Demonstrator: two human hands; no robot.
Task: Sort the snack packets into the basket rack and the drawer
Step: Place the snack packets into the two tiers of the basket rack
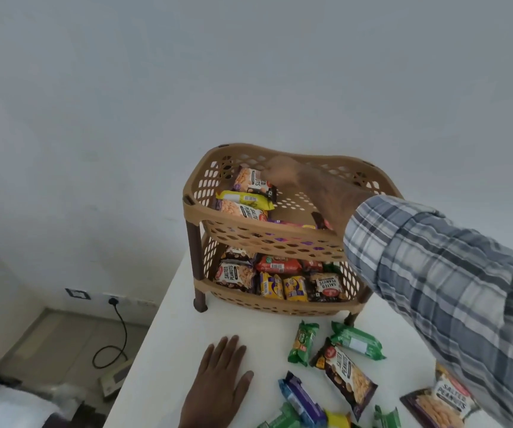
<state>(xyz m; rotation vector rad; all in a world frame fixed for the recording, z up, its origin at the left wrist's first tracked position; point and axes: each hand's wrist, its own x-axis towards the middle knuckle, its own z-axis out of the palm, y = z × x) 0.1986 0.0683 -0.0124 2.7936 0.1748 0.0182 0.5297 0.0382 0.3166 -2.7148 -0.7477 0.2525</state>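
The left hand (218, 378) lay flat, palm down and fingers spread, on the smooth white table (168, 335), grasping nothing. Behind it stood the tan perforated plastic basket rack (249, 230) on dark brown legs, both tiers holding glossy snack packets. The right hand (279, 174), its arm in a plaid sleeve (434, 273), reached into the top tier, fingertips apparently pinching a salted peanuts packet (253, 180), though blur obscured the contact. Loose green packets (303, 342) lay crinkled on the table nearby.
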